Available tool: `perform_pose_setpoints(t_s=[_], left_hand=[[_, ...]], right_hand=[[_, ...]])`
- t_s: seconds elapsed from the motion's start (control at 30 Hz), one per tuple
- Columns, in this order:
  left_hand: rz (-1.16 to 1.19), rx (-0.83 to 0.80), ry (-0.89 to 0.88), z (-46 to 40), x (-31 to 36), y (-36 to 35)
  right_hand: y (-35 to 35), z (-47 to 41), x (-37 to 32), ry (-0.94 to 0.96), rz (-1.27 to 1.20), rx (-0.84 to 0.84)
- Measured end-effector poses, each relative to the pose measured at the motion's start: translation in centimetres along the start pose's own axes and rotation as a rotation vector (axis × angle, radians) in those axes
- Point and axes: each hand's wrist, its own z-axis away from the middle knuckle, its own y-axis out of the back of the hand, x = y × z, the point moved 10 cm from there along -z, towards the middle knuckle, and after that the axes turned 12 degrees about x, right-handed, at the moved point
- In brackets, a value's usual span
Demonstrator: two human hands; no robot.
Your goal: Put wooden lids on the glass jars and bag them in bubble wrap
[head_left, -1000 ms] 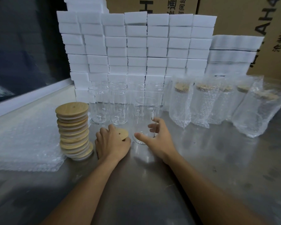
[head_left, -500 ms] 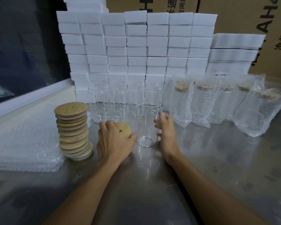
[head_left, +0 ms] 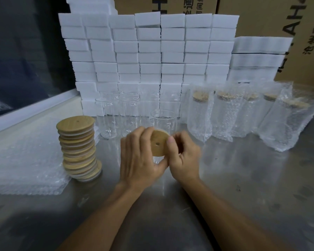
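Lidding step in hand. Both hands hold one wooden lid (head_left: 159,144) tilted face-up over mid-desk: left hand (head_left: 140,156) grips its left rim, fingers curled over, thumb beneath; right hand (head_left: 184,156) pinches the right rim. Open glass jar (head_left: 163,122) stands just behind the lid, unlidded.

Next move, judged: level the lid, centre it on the jar mouth, press down.

Change: half a second ago the right hand held the jar's side; now it is on the lid, which has risen.

Lid stack (head_left: 79,149) stands toward the desk's left edge.
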Motion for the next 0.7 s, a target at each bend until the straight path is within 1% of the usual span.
perform_pose_setpoints(t_s=[0.07,0.13,0.17,0.23,0.3,0.33,0.37,0.43,0.5,0.57,0.7], left_hand=[[0.006,-0.003,-0.042,0.0,0.9,-0.1],[0.024,-0.006,-0.046,-0.1,1.0,-0.2],[0.035,-0.011,-0.035,0.0,0.9,-0.2],[0.068,-0.036,0.023,0.2,0.4,-0.5],[0.113,-0.087,0.136,0.6,-0.7,-1.2],[0.138,-0.120,0.205,1.0,-1.4,-1.6],[0.173,-0.160,0.289,1.5,-2.2,-2.2],[0.285,-0.297,0.528,3.0,-4.1,-4.0],[0.408,-0.434,0.747,4.9,-5.2,-5.7],[0.430,-0.486,0.818,6.1,-5.6,-6.5],[0.372,-0.436,0.813,6.0,-6.3,-6.5]], right_hand=[[-0.5,0.4,-0.7,0.066,0.040,-0.048],[-0.6,0.6,-1.2,0.111,0.067,-0.053],[-0.7,0.7,-1.2,0.106,0.066,-0.050],[-0.6,0.8,-0.5,0.022,0.019,-0.017],[-0.2,0.6,1.1,-0.128,-0.049,0.057],[0.1,0.5,2.2,-0.240,-0.095,0.103],[0.4,0.5,3.6,-0.381,-0.158,0.153],[0.5,1.2,7.0,-0.706,-0.300,0.235],[-0.2,2.1,9.1,-0.968,-0.419,0.233],[-1.2,2.7,9.6,-1.099,-0.484,0.151],[-3.1,3.2,8.8,-1.237,-0.645,-0.010]])
